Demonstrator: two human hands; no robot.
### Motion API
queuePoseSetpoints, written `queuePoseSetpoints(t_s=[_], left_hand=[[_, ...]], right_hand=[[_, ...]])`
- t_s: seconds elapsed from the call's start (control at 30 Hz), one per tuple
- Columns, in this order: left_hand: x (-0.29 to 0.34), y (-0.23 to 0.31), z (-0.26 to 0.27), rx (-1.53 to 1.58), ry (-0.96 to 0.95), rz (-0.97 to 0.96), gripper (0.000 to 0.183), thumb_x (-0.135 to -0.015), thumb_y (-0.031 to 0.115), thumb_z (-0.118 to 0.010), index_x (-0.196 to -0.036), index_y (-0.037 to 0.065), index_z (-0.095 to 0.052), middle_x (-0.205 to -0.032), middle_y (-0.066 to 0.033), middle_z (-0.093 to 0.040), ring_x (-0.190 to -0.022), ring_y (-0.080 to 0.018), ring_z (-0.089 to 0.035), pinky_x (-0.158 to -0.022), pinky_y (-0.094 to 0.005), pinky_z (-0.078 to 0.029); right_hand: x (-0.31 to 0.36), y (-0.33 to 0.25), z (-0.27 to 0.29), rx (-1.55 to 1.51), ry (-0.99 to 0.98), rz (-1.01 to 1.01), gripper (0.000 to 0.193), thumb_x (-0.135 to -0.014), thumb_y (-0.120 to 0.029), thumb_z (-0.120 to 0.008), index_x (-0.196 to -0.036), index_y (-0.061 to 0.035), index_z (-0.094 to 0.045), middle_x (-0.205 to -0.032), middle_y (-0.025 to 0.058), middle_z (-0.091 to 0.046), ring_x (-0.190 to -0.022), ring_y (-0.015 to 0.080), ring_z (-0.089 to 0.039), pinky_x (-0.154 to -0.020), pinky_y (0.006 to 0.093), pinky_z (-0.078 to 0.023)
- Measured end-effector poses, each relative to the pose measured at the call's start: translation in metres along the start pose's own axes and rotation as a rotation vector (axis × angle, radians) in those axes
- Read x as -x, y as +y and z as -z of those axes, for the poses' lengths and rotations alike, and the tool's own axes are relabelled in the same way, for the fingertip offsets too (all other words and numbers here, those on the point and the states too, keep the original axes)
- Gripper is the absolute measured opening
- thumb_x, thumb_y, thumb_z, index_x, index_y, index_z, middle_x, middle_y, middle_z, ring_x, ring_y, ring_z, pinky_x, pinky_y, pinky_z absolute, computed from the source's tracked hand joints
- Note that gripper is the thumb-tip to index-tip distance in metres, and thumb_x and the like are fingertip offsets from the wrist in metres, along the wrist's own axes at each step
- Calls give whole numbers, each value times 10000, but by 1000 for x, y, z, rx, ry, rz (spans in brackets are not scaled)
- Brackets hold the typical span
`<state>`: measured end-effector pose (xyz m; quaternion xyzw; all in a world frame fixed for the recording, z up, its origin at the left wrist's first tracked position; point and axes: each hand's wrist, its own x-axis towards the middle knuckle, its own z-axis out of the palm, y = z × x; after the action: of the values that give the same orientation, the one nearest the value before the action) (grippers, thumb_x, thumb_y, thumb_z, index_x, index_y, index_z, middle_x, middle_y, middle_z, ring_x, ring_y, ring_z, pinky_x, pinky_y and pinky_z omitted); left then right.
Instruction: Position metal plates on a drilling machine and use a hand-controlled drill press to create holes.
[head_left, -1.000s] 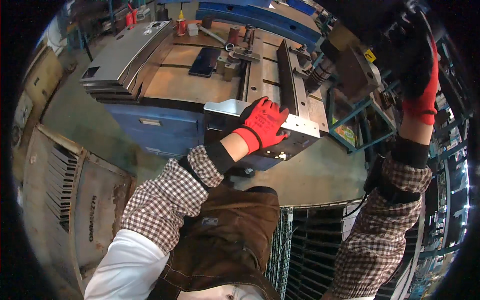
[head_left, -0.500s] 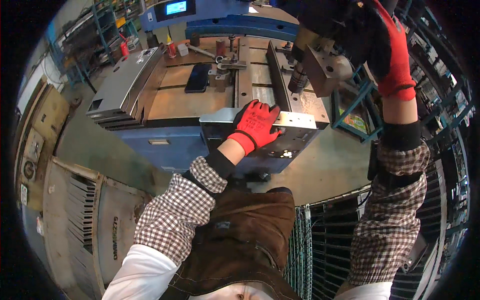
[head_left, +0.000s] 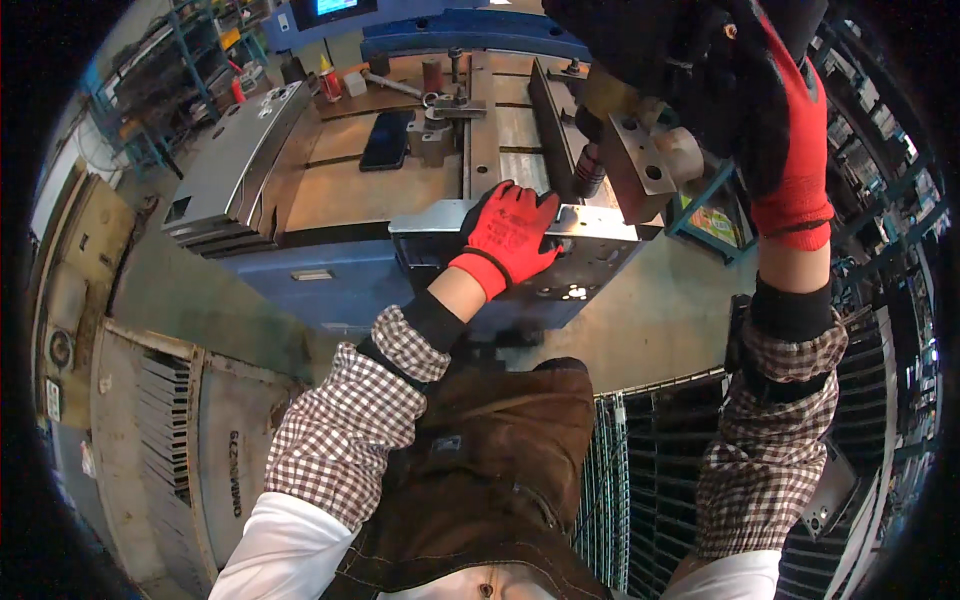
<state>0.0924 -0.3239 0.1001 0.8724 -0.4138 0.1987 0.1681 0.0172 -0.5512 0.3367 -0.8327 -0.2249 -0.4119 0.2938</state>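
Note:
My left hand (head_left: 508, 236), in a red glove with a black palm, is closed over the upper edge of a bent metal panel with holes (head_left: 425, 222). The panel stands against the front of the machine table (head_left: 335, 205). My right hand (head_left: 795, 150), gloved alike, is raised at the dark machine head (head_left: 655, 45); its fingers are lost in the dark there. Beneath the head, a ribbed cylindrical tool (head_left: 590, 172) points down just above the panel's right part, beside a metal block with a hole (head_left: 640, 165).
Stacked metal panels (head_left: 235, 165) lie on the table's left end. A phone (head_left: 388, 140), a clamp (head_left: 435, 135), a hammer-like tool (head_left: 392, 85) and a red bottle (head_left: 329, 80) rest farther back. A wire rack (head_left: 660, 450) stands at my lower right, a grey cabinet (head_left: 215, 440) at lower left.
My right hand has come down, and the ribbed tool has dropped closer to the panel's edge. My left hand keeps its place on the panel. The whole view has shifted slightly.

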Motion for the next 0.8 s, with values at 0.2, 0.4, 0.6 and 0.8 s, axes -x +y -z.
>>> queuePoseSetpoints(t_s=[0.2, 0.4, 0.6, 0.8], left_hand=[[-2, 0, -1, -1, -31, 9, 649, -797, 423, -745, -1317, 81, -559, -1121, -175, -611, -1145, -341, -569, -1142, -470, -356], [-2, 1, -2, -16, -24, 5, 668, -796, 437, -741, -1332, 85, -554, -1137, -176, -604, -1158, -343, -562, -1148, -471, -352], [-2, 1, 0, -6, -52, 13, 672, -793, 431, -744, -1337, 86, -550, -1144, -180, -600, -1165, -350, -559, -1148, -474, -354], [-1, 0, -2, 10, -36, 1, 666, -789, 411, -751, -1333, 83, -549, -1143, -185, -599, -1158, -356, -559, -1146, -476, -356]], right_hand=[[0, -5, 2, 249, -32, 214, 383, -1012, -85, -551, -1383, 0, -583, -1180, 113, -672, -1040, 188, -672, -919, 300, -538], [7, 15, 4, -465, 92, -232, 372, -1045, -148, -548, -1376, 19, -574, -1209, 125, -680, -1055, 216, -693, -938, 326, -558], [16, 12, 2, -455, 110, -294, 387, -1050, -180, -540, -1385, 14, -562, -1218, 121, -681, -1067, 205, -693, -930, 334, -568], [16, 10, 6, -265, 32, -175, 391, -1047, -172, -535, -1394, 5, -565, -1200, 104, -682, -1044, 180, -687, -909, 317, -563]])
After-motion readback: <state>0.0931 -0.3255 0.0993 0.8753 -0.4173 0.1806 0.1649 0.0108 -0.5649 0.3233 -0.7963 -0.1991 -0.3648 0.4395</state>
